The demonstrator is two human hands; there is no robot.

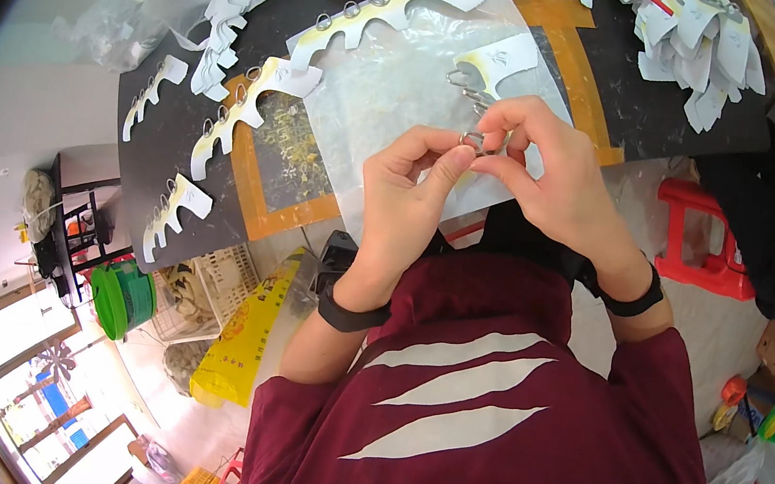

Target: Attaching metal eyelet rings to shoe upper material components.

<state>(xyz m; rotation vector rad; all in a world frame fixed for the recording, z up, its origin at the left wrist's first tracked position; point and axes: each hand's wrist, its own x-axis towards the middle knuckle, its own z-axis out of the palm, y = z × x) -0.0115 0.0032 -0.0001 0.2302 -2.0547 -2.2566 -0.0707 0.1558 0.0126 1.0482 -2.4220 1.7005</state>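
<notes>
At upper centre, the left hand (411, 172) pinches a small metal ring (471, 140); the right hand (553, 171) curls against it, its grip unclear. The smooth ring could slip from a loose pinch and drop off the bench (647, 129). Printing on the yellow sack (242, 345), lower left, is illegible.

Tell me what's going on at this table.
A person in a maroon short-sleeved shirt has the left hand and right hand close together, fingertips pinching small silver metal ringwork over a translucent whitish sheet on the black table. White scalloped cards bearing metal rings lie toward the left, and a pile of white cards sits at the far right.
</notes>
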